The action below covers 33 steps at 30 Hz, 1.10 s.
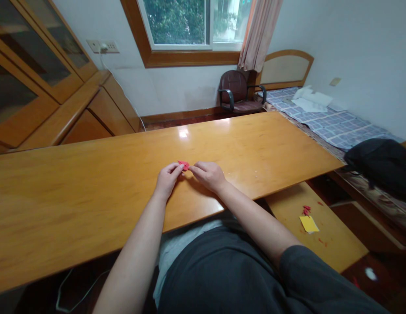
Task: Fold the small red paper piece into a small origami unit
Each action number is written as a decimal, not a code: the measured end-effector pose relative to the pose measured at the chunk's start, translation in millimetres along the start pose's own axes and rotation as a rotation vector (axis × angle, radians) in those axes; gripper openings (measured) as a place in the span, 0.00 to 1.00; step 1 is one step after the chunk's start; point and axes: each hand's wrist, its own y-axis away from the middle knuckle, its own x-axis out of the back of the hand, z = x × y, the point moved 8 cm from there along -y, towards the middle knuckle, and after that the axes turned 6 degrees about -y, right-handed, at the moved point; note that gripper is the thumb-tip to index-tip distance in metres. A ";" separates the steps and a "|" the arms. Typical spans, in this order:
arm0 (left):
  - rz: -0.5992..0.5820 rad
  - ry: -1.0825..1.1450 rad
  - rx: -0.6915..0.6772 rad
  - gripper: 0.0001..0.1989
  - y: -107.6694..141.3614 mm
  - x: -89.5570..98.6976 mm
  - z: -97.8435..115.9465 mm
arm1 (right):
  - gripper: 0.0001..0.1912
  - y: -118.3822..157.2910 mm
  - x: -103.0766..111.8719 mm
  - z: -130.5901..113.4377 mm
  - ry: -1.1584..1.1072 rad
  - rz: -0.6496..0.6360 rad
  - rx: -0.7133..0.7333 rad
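A small folded red paper piece point(183, 165) is held just above the wooden table point(91, 187), between my two hands. My left hand point(169, 178) pinches its left side with thumb and forefinger. From the right, my right hand point(207, 174) grips the other edge of the paper with its fingertips. The exact folds are too small to make out.
On a lower board point(336, 244) at the right lie a yellow paper stack point(309, 224) and small red pieces point(306, 210). A brown armchair point(237, 89) stands beyond the table. A black bag point(379, 163) rests on the bed point(340, 126); a cabinet point(101, 109) is at left.
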 end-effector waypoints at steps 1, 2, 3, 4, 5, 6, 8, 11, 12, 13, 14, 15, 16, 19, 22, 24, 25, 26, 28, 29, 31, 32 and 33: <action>0.003 -0.001 -0.002 0.16 0.0 0.4 0.5 | 0.13 0.2 -1.7 1.0 -0.010 -0.011 -0.009; 0.008 -0.004 -0.002 0.15 0.1 0.9 0.7 | 0.13 0.6 -3.4 2.5 -0.025 -0.017 -0.022; 0.014 -0.009 -0.002 0.14 0.0 1.5 0.8 | 0.13 1.0 -5.1 4.2 -0.043 -0.022 -0.037; 0.021 -0.014 0.001 0.13 -0.1 2.1 0.6 | 0.13 1.4 -6.6 6.1 -0.066 -0.026 -0.055; 0.028 -0.020 0.005 0.13 -0.2 2.7 0.1 | 0.13 1.8 -7.7 8.1 -0.093 -0.029 -0.077; 0.037 -0.026 0.010 0.13 -0.4 3.4 -0.6 | 0.13 2.1 -8.2 10.0 -0.126 -0.030 -0.102; 0.049 -0.035 0.018 0.14 -0.8 4.3 -2.5 | 0.12 2.2 -6.9 13.4 -0.206 -0.021 -0.155; 0.035 -0.058 0.003 0.13 -1.3 2.3 -4.3 | 0.13 1.7 -1.2 18.2 -0.321 0.013 -0.235; 0.016 -0.075 -0.009 0.13 -1.3 0.4 -4.2 | 0.14 1.4 0.4 19.8 -0.344 0.021 -0.260; -0.007 -0.094 -0.021 0.13 -1.2 -1.9 -3.9 | 0.14 1.1 1.3 21.4 -0.366 0.025 -0.282; -0.032 -0.116 -0.033 0.13 -0.9 -4.4 -3.3 | 0.15 0.9 1.4 23.1 -0.383 0.023 -0.303; -0.055 -0.137 -0.043 0.14 -0.4 -6.6 -2.3 | 0.15 0.7 0.6 24.6 -0.397 0.016 -0.321; -0.074 -0.155 -0.052 0.14 0.1 -8.5 -0.9 | 0.15 0.6 -0.8 26.0 -0.408 0.005 -0.335; -0.104 -0.202 -0.083 0.14 1.6 -11.8 5.5 | 0.14 0.6 -6.9 28.2 -0.438 -0.038 -0.348; -0.120 -0.244 -0.109 0.14 2.0 -13.8 10.1 | 0.12 0.6 -10.6 29.2 -0.493 -0.052 -0.342; -0.129 -0.280 -0.123 0.14 1.7 -14.8 10.5 | 0.11 0.6 -11.1 30.5 -0.533 -0.046 -0.349; -0.131 -0.297 -0.131 0.14 1.5 -15.1 10.2 | 0.11 0.6 -11.2 31.2 -0.550 -0.044 -0.355; -0.129 -0.310 -0.137 0.14 1.4 -15.0 9.7 | 0.11 0.4 -11.1 31.7 -0.565 -0.042 -0.361; -0.110 -0.309 -0.147 0.13 1.1 -13.5 9.1 | 0.11 0.1 -10.8 32.5 -0.587 -0.042 -0.369; -0.095 -0.297 -0.148 0.12 1.1 -12.3 9.0 | 0.11 -0.1 -10.7 32.9 -0.595 -0.042 -0.372; -0.068 -0.263 -0.137 0.12 1.3 -9.8 8.6 | 0.11 0.0 -10.9 33.8 -0.613 -0.048 -0.384; -0.059 -0.246 -0.127 0.12 1.5 -9.0 8.4 | 0.11 0.3 -11.3 34.5 -0.623 -0.053 -0.395; -0.053 -0.231 -0.115 0.13 1.7 -8.3 8.1 | 0.11 0.6 -11.8 35.2 -0.633 -0.059 -0.406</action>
